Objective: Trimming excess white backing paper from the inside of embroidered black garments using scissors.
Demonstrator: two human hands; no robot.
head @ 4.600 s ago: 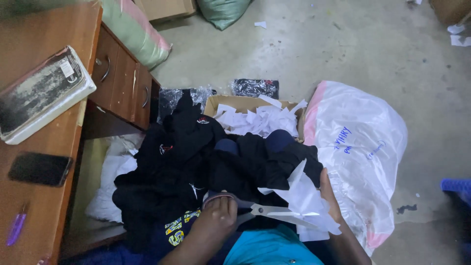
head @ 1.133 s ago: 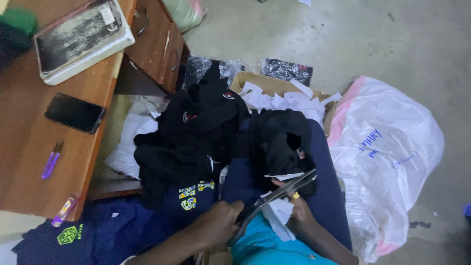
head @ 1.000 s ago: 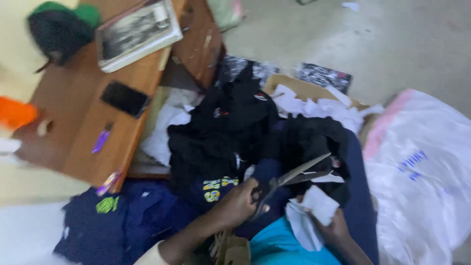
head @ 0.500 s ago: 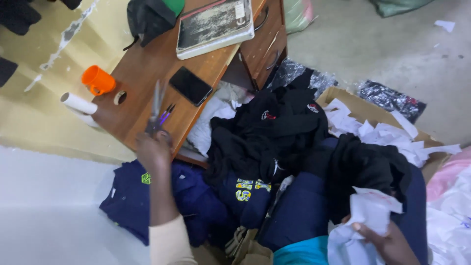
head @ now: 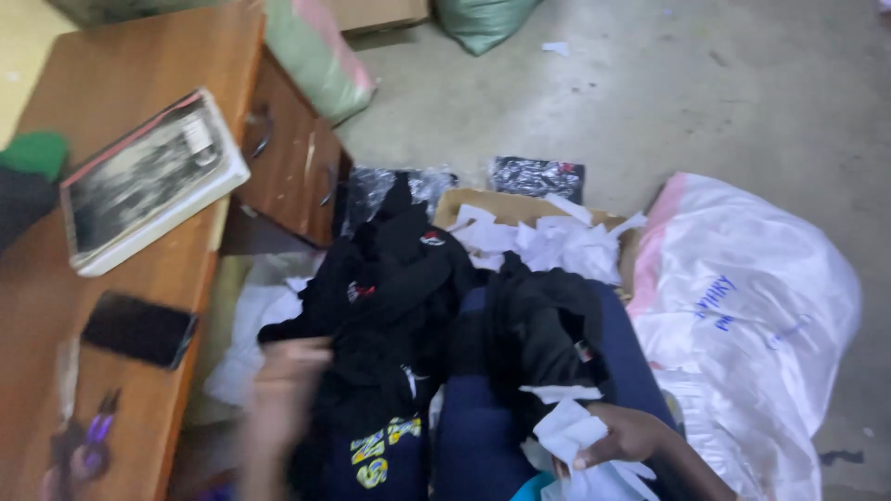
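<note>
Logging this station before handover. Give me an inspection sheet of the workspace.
Surface: wooden desk at left, concrete floor beyond.
Job's things: dark garments piled on the lap; white paper.
Clutter: book, phone and scissors on the desk; cardboard box of white scraps; plastic bag.
Hands: left hand blurred, on the garments; right hand holds the paper.
Cables: nothing seen.
Surroundings: green sack on the floor.

Motion-blurred left hand (head: 283, 394); purple-handled scissors (head: 88, 445) at the bottom edge.
</note>
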